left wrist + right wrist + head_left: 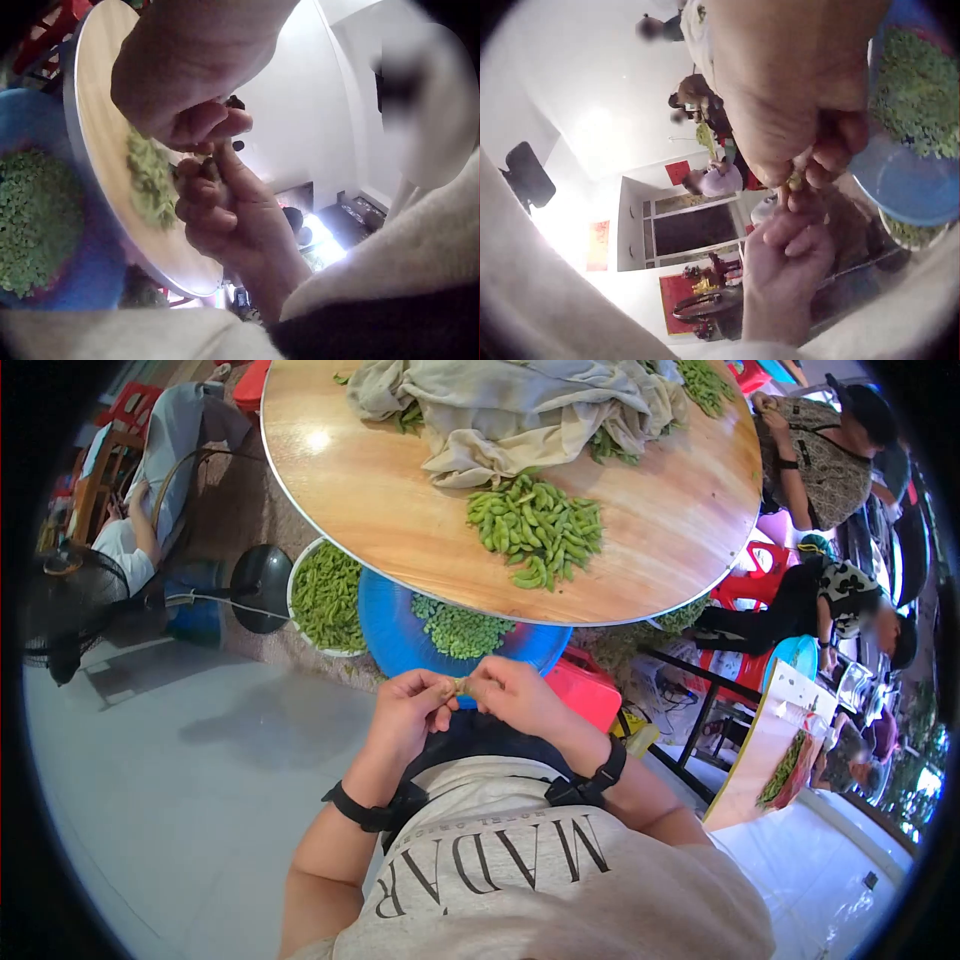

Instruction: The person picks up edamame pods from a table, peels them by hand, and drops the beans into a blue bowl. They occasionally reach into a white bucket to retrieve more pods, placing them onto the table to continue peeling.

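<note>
Head view: shows a round wooden desk point(350, 490) across much of the top, pale-rimmed and shiny. Carries a crumpled, off-white cloth point(530, 410) on the far part of the desk, with green pods poking out from under its edges. Has, below the near rim of the desk, a blue tub point(388, 622), partly hidden by the desk. Shows also a white bowl point(291, 600), full of pods, just to the left of the tub. Bears an uncovered heap of pods point(535, 525) on the near part of the desk. Holds in the tub a layer of light green beans point(462, 628). Has the left hand point(405, 708) and the right hand point(520, 698) close together at the near rim of the tub, in front of the body. Has the fingers of both hands curled in, with almost no gap at the tips. Pinches there, from both sides, a small yellow-green piece point(460, 686). Cannot tell whether whole pod or only part of one: too small and blurred.
</note>
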Available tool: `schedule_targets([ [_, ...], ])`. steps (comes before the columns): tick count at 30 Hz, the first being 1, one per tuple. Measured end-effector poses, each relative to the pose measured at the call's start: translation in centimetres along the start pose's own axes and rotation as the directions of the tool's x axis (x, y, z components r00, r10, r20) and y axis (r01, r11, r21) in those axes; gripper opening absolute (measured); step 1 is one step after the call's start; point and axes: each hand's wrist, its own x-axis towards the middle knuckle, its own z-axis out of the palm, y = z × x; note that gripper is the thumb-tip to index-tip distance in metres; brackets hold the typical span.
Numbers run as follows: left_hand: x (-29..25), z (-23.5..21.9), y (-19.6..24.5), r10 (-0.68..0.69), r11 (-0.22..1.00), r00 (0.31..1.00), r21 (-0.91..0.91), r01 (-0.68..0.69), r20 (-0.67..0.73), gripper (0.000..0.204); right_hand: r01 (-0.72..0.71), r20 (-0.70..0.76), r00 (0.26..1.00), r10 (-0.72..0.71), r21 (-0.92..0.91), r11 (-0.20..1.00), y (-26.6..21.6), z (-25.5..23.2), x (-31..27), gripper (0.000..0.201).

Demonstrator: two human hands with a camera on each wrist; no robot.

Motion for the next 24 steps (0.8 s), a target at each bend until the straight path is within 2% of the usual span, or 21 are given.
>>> schedule_targets([
  [1, 0.1, 0.4, 0.1, 0.025, 0.999, 1.000, 0.040, -0.026, 0.011, 0.010, 0.003, -0.030, 1.000, -0.004, -0.038, 0.999, 0.0, -0.6, 0.1, 0.019],
  [3, 0.2, 1.1, 0.1, 0.076, 0.991, 0.997, 0.112, -0.079, 0.033, 0.010, -0.024, 0.007, 1.000, 0.023, 0.051, 0.998, -0.8, -0.9, 0.2, 0.021],
  [5, 0.8, 1.3, -0.1, 0.066, 0.997, 0.996, 0.039, -0.068, 0.059, 0.011, -0.087, 0.071, 0.995, 0.076, 0.181, 0.980, -1.4, -1.5, 0.6, 0.020],
  [9, 1.7, 1.9, 0.0, 0.000, 1.000, 0.996, 0.009, -0.001, 0.092, 0.011, -0.044, 0.109, 0.994, 0.010, 0.322, 0.946, 0.0, -2.4, 1.2, 0.019],
  [12, 2.2, 2.7, 0.2, -0.004, 0.992, 0.999, 0.123, -0.001, 0.033, 0.008, -0.043, 0.131, 0.991, -0.002, 0.339, 0.940, 0.7, -3.3, 1.8, 0.016],
  [14, 2.7, 2.6, 0.1, 0.060, 0.952, 0.998, 0.299, -0.059, 0.005, 0.008, -0.017, 0.114, 0.993, -0.026, 0.356, 0.934, 2.3, -3.2, 2.5, 0.014],
  [15, 2.9, 2.4, -0.1, 0.092, 0.920, 0.996, 0.383, -0.082, -0.008, 0.009, -0.021, 0.105, 0.994, -0.013, 0.312, 0.950, 2.9, -3.1, 2.8, 0.015],
  [17, 3.7, 2.2, -0.6, 0.116, 0.895, 0.993, 0.437, -0.089, -0.035, 0.008, -0.029, 0.089, 0.996, 0.009, 0.222, 0.975, 4.0, -3.1, 3.6, 0.017],
  [18, 4.1, 2.0, -0.8, 0.130, 0.880, 0.990, 0.465, -0.094, -0.047, 0.008, 0.130, -0.007, 0.992, -0.130, 0.058, 0.990, 4.7, -3.1, 4.0, 0.015],
  [20, 5.0, 1.0, -0.5, 0.250, 0.826, 0.957, 0.549, -0.131, -0.148, 0.008, 0.380, -0.122, 0.894, -0.431, -0.304, 0.874, 5.9, -3.2, 4.6, 0.012],
  [23, 7.0, -3.8, 0.0, 0.456, 0.695, 0.848, 0.703, -0.150, -0.270, 0.012, 0.220, -0.267, 0.854, -0.447, -0.592, 0.776, 4.7, -5.6, 4.7, 0.013],
  [24, 7.9, -6.6, 0.1, 0.489, 0.681, 0.818, 0.719, -0.140, -0.304, 0.014, 0.138, -0.352, 0.832, -0.430, -0.619, 0.773, 4.5, -6.6, 5.2, 0.014],
])
